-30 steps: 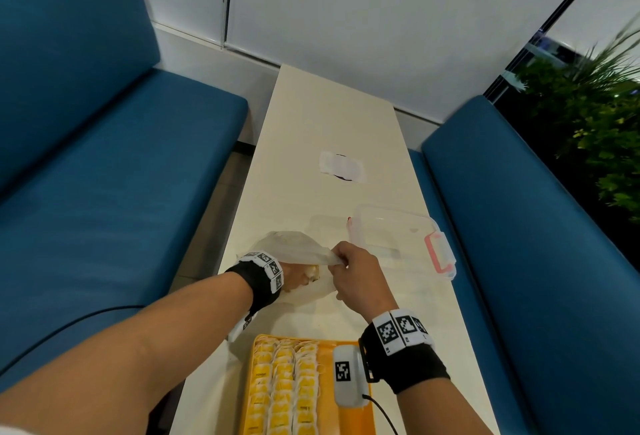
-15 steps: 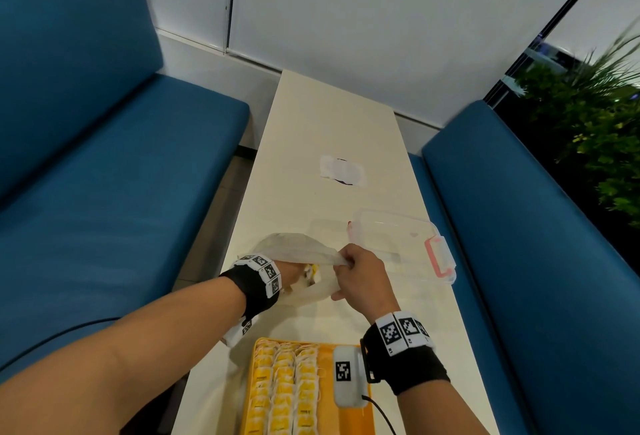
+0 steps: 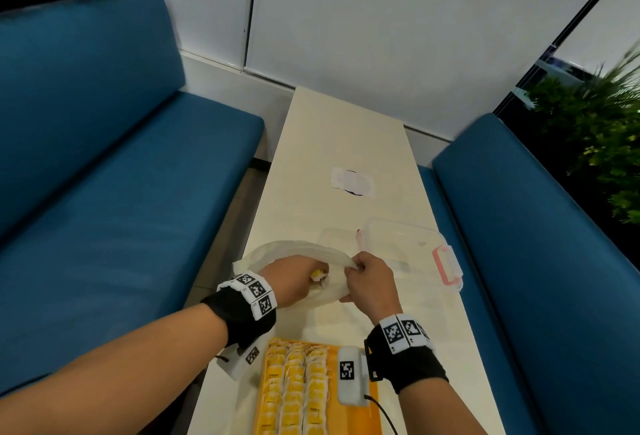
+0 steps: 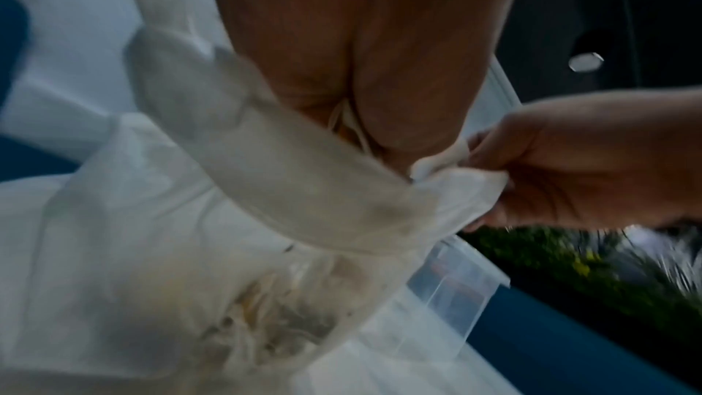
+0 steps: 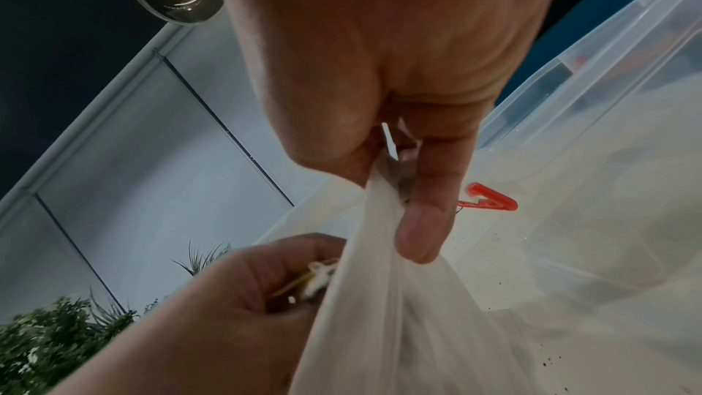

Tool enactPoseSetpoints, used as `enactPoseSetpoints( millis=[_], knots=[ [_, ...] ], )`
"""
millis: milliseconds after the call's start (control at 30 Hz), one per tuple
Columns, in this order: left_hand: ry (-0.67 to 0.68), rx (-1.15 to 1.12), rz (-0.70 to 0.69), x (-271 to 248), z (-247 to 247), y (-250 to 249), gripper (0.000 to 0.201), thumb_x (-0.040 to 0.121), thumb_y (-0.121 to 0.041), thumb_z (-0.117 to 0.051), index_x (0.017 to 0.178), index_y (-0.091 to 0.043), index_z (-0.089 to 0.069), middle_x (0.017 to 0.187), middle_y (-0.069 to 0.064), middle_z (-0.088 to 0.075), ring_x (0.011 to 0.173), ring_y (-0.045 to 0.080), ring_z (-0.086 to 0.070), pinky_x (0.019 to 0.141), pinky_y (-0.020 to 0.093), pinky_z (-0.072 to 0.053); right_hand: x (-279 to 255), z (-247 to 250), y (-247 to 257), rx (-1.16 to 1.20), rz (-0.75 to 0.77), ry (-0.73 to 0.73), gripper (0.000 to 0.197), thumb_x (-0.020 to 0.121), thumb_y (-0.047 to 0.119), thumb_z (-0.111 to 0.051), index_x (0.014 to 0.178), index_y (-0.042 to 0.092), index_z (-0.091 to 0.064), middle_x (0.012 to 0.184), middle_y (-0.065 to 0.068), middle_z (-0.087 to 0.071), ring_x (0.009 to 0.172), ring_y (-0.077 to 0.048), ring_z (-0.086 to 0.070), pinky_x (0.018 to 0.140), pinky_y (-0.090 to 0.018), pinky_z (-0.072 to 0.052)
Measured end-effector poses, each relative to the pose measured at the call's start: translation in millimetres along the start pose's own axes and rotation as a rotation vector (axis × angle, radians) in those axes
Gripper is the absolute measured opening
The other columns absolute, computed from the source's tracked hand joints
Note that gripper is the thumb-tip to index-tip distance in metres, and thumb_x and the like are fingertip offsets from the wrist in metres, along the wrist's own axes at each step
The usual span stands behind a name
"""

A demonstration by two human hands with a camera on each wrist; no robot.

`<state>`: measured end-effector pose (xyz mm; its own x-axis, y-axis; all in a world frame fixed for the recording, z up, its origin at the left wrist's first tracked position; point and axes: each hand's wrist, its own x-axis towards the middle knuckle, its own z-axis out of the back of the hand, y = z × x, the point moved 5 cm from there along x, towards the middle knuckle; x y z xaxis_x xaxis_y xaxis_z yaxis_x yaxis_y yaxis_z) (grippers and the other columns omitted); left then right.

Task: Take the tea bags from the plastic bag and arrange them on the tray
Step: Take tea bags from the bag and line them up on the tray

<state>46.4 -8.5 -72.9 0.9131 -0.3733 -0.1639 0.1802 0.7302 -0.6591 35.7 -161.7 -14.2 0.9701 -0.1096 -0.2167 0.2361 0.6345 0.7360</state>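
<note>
A thin white plastic bag [image 3: 298, 254] lies on the cream table [image 3: 346, 143] just beyond the orange tray [image 3: 373, 400]. The tray holds several rows of yellow tea bags [image 3: 294, 382]. My right hand [image 3: 363, 275] pinches the bag's rim [image 5: 379, 221] and holds it up. My left hand [image 3: 298, 278] sits at the bag's mouth, fingers curled round a yellow tea bag [image 3: 318, 274] with its white string [image 5: 319, 269]. More tea bags [image 4: 266, 326] show through the bag's bottom.
A clear plastic box [image 3: 401, 251] with a pink latch [image 3: 445, 268] stands right of the bag, touching it. A white paper patch [image 3: 351, 182] lies farther up the table. Blue bench seats [image 3: 121, 209] flank both long sides. A plant [image 3: 595, 129] stands at the right.
My left hand has drawn back out of the bag toward me with a tea bag in its fingers. The right hand keeps its hold on the rim. The head view has tilted up.
</note>
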Motion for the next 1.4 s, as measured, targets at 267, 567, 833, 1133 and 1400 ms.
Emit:
enactPoseSetpoints(
  millis=[267, 567, 833, 1133, 1400],
  knots=[
    [-0.370, -0.630, 0.076, -38, 33, 2, 0.015, 0.096, -0.014, -0.065, 0.105, -0.023, -0.072, 0.085, -0.011, -0.068, 0.058, 0.003, -0.060, 0.053, 0.015, -0.046, -3, 4, 7, -0.019, 0.082, -0.096, 0.013, 0.093, 0.002, -0.050, 0.083, 0.004, -0.058, 0.088, -0.015, -0.065, 0.068, -0.025, -0.068, 0.053, -0.034, -0.061],
    [-0.289, -1.384, 0.220, -86, 16, 1, 0.020, 0.101, -0.008, -0.058, 0.118, -0.010, -0.067, 0.104, 0.013, -0.074, 0.082, 0.021, -0.073, 0.069, 0.029, -0.060, -13, -8, -16, -0.147, 0.124, 0.031, 0.002, 0.089, 0.015, -0.058, 0.090, 0.017, -0.058, 0.092, -0.005, -0.065, 0.083, -0.027, -0.066, 0.076, -0.047, -0.059],
    [-0.212, -1.659, 0.280, -120, -13, 3, 0.026, 0.100, -0.015, -0.057, 0.123, -0.011, -0.068, 0.108, 0.013, -0.075, 0.087, 0.021, -0.071, 0.068, 0.026, -0.060, -78, 9, 0, 0.003, 0.412, -0.101, 0.028, 0.086, 0.021, -0.074, 0.108, 0.031, -0.061, 0.108, 0.011, -0.059, 0.093, -0.001, -0.060, 0.074, -0.017, -0.049],
    [-0.064, -1.733, 0.326, -139, -53, -4, 0.036, 0.092, -0.014, -0.062, 0.127, -0.006, -0.066, 0.121, 0.021, -0.070, 0.102, 0.032, -0.068, 0.072, 0.034, -0.059, -101, -39, -20, 0.274, 0.086, 0.303, 0.023, 0.083, 0.012, -0.076, 0.103, 0.016, -0.066, 0.094, -0.010, -0.066, 0.068, -0.027, -0.072, 0.052, -0.033, -0.054],
    [-0.078, -1.766, 0.370, -143, -70, 1, 0.033, 0.090, -0.030, -0.069, 0.115, -0.010, -0.065, 0.096, 0.014, -0.069, 0.076, 0.021, -0.069, 0.055, 0.029, -0.053, -104, -46, -34, 0.164, 0.057, 0.296, 0.018, 0.080, 0.012, -0.076, 0.085, 0.010, -0.059, 0.081, -0.012, -0.069, 0.067, -0.033, -0.071, 0.053, -0.037, -0.054]
  ],
)
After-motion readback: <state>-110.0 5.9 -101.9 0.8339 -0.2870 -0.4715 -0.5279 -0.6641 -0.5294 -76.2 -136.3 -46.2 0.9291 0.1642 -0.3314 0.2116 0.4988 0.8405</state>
